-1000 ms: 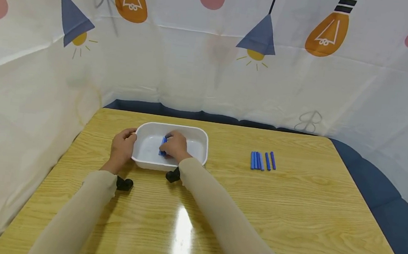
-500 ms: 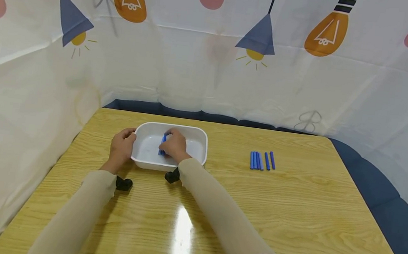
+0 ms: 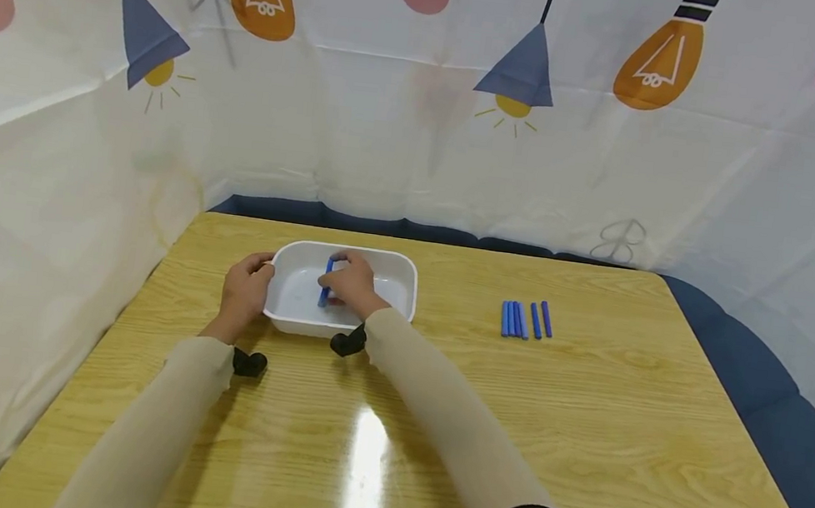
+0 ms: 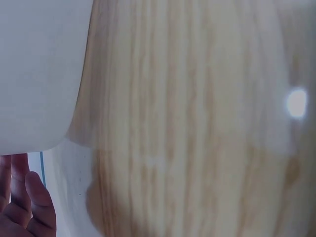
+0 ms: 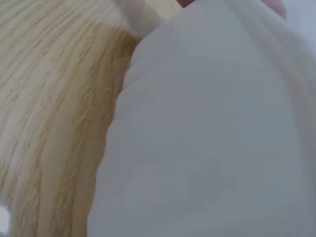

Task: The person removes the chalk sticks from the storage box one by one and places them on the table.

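A white rectangular tray (image 3: 296,306) with rounded corners stands on the table. At its left end my left hand (image 3: 244,292) touches the rim and outer wall with its fingers and thumb. The left wrist view shows part of that hand (image 4: 30,202) beside the pale wall of the tray (image 4: 39,74). Inside the tray my right hand (image 3: 353,283) pinches a slim blue stick (image 3: 325,288) between thumb and fingers. Whether more sticks lie behind it cannot be seen. The right wrist view shows mostly a pale sleeve (image 5: 207,123).
To the right, several blue sticks (image 3: 516,320) lie side by side on the wooden table (image 3: 584,425), two a little apart from the others. A white cloth with printed lamps (image 3: 420,146) hangs behind, and dark blue padding (image 3: 793,449) borders the table's right side.
My right hand has risen slightly within the tray, and the blue stick between its fingers shows more plainly. My left hand stays at the tray's left end. The sticks on the right lie as before.
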`<state>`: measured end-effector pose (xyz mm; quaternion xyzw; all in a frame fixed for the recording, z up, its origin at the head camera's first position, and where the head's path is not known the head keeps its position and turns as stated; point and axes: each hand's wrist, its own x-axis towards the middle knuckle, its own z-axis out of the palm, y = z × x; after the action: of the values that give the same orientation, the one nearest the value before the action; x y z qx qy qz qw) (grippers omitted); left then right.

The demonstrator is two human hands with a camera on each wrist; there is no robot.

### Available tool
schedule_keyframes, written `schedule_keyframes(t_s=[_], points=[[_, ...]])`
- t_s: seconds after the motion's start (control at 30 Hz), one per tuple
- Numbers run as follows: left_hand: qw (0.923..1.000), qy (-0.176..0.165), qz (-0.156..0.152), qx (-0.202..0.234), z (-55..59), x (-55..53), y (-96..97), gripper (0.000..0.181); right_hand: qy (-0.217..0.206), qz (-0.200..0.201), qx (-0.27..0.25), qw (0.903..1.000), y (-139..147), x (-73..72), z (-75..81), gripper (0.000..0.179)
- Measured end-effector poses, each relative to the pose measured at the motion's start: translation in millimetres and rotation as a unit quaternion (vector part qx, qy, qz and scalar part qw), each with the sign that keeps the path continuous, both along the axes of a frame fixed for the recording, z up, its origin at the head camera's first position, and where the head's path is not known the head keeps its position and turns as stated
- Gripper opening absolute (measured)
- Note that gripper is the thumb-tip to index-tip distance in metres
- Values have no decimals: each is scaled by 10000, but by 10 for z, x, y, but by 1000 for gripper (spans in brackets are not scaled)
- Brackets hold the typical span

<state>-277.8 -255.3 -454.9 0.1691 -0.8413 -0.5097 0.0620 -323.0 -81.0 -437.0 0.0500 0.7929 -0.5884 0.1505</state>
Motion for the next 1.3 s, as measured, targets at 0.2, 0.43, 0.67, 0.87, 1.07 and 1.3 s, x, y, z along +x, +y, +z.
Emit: schedule_keyframes(t_s=[0.2, 0.43, 0.67, 0.87, 1.07, 1.3], points=[[10000, -32, 2, 57, 1, -13, 3, 46, 12, 106, -248, 9996, 84, 26, 98, 48], [10000, -4, -42, 43, -18, -13, 0, 47, -69, 359, -546, 9978, 204, -6, 231, 48], [10000, 48, -71, 23, -6, -8, 10, 47, -561, 508, -699, 9947, 343, -41, 352, 47], [10000, 60, -39, 4, -6, -10, 8, 47, -738, 406, -757, 9936, 431, -65, 366, 47], [10000, -1, -31, 39, 19, 7, 18, 47, -594, 337, -652, 9955, 507, -73, 405, 47], [10000, -10, -32, 53, 32, 11, 38, 47, -376, 346, -545, 9972, 616, -71, 472, 49]])
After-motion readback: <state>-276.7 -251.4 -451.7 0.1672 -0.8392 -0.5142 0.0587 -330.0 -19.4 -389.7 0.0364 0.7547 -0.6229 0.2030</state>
